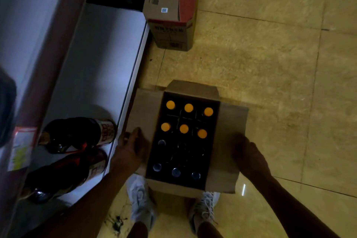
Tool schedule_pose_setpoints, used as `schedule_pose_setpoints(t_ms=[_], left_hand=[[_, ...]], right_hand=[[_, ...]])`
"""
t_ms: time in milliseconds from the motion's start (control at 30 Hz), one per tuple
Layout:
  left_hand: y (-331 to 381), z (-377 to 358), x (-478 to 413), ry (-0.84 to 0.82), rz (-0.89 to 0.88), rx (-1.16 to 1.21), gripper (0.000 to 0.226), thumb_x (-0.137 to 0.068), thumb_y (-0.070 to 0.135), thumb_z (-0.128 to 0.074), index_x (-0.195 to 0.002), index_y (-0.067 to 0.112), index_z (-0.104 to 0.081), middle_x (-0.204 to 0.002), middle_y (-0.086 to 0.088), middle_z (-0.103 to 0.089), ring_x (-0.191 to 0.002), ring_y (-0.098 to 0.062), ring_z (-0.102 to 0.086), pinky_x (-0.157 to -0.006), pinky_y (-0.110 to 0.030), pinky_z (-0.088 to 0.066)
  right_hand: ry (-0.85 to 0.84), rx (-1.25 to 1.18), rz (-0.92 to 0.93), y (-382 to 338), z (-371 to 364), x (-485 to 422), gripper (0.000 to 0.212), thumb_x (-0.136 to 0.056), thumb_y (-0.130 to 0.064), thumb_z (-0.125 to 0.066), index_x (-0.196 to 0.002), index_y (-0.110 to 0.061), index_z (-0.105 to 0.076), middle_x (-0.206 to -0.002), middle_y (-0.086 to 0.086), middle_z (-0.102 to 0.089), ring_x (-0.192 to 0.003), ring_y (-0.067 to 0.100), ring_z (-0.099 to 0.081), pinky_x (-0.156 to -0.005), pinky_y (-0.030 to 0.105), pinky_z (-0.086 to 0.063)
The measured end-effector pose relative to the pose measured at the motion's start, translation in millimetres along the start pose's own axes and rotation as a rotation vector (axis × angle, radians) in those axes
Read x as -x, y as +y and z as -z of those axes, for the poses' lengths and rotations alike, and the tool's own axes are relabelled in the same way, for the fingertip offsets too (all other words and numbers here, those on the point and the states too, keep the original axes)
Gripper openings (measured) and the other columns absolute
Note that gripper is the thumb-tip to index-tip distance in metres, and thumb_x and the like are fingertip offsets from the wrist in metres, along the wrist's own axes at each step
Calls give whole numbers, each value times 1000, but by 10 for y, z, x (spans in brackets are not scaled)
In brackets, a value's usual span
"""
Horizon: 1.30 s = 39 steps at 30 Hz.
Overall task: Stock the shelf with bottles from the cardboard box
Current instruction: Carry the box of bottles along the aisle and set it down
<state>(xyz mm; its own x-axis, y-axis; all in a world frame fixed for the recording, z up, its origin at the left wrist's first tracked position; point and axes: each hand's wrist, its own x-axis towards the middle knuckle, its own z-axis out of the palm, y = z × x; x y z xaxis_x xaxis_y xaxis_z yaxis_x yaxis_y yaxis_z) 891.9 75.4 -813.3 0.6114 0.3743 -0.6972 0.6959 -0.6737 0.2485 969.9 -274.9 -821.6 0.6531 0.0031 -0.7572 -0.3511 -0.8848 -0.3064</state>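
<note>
Tiled floor (270, 63) carries the open box (191, 88), its bottles (184, 128) upright inside, caps up for lifting. Left of the box, the shelf (100, 54) already holds two dark bottles (77, 133). Left hand (129, 149) and right hand (249, 152) press the box's side flaps outward, likely to clear access; fingers lie flat, gripping nothing.

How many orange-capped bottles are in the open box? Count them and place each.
6 orange-capped bottles, all in the far half of the open box. Far row: left, middle, right. Next row: left, middle, right. Nearer cells show dark caps; dimness may hide more.
</note>
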Motion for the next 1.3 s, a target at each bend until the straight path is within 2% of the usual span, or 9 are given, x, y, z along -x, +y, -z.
schedule_pose_setpoints(t_ms=[133,267,367,700,867,967,1067,1200,1300], left_hand=[[-10,-231,-40,-64,-66,27,78,-96,50,-59,-161,33,-19,-163,-11,-34,-144,-37,-42,-113,-44,-41],[69,-454,-97,-154,-87,131,73,-104,41,-50,-163,33,-8,-158,-9,-45,-131,-38,-56,-97,-41,-52],[-107,-565,-202,-99,-99,143,64,-109,22,-44,-162,35,-12,-142,-16,-60,-114,-40,-64,-81,-35,-49],[-354,-551,-322,-104,-296,181,62,-108,21,-44,-161,41,-19,-137,-11,-63,-111,-34,-65,-93,-44,-55],[-353,-536,-338,-124,-287,188,67,-106,15,-48,-160,43,-19,-140,1,-59,-102,-16,-61,-71,-22,-49],[-319,-475,-316,-166,-331,211,65,-106,17,-52,-157,47,-25,-131,17,-55,-111,-8,-57,-81,-18,-47],[-267,-371,-400,-165,-386,75,56,-102,22,-59,-151,44,-40,-131,12,-65,-119,-17,-63,-93,-27,-50],[-76,-270,-514,-214,-362,-218,34,-95,19,-65,-129,18,-61,-117,-9,-73,-91,-22,-71,-76,-33,-57],[0,-329,-527,-165,-337,-385,33,-94,19,-63,-126,10,-59,-119,-14,-69,-102,-28,-69,-72,-31,-51]], right_hand=[[-122,16,13,-139,-373,159,63,-105,-32,-50,-159,-21,-20,-139,17,-50,-115,34,-63,-87,37,-57],[-98,-152,17,-242,-784,203,63,-102,-45,-44,-157,-26,-19,-129,13,-62,-99,29,-70,-77,41,-59],[-37,-153,13,-285,-1012,221,75,-104,-28,-51,-162,-20,-4,-117,15,-72,-86,29,-70,-68,35,-52],[160,-168,28,-302,-1229,212,64,-97,-32,-51,-156,-19,-30,-116,19,-73,-97,43,-69,-69,34,-43],[150,-185,36,-343,-1160,235,61,-96,-24,-57,-152,-30,-35,-117,13,-74,-99,39,-71,-81,43,-57],[98,-181,47,-268,-1114,176,61,-90,-33,-50,-149,-34,-39,-108,14,-76,-91,39,-73,-81,49,-58],[63,-189,69,-181,-1083,67,59,-83,-31,-53,-142,-33,-46,-110,15,-76,-93,37,-74,-85,52,-59],[-19,-122,120,-119,-1018,-67,39,-89,-7,-56,-127,-19,-52,-96,15,-77,-76,29,-77,-75,46,-62],[-28,15,145,-74,-1004,-165,35,-88,-9,-57,-122,-11,-52,-101,14,-75,-77,25,-77,-75,43,-61]])
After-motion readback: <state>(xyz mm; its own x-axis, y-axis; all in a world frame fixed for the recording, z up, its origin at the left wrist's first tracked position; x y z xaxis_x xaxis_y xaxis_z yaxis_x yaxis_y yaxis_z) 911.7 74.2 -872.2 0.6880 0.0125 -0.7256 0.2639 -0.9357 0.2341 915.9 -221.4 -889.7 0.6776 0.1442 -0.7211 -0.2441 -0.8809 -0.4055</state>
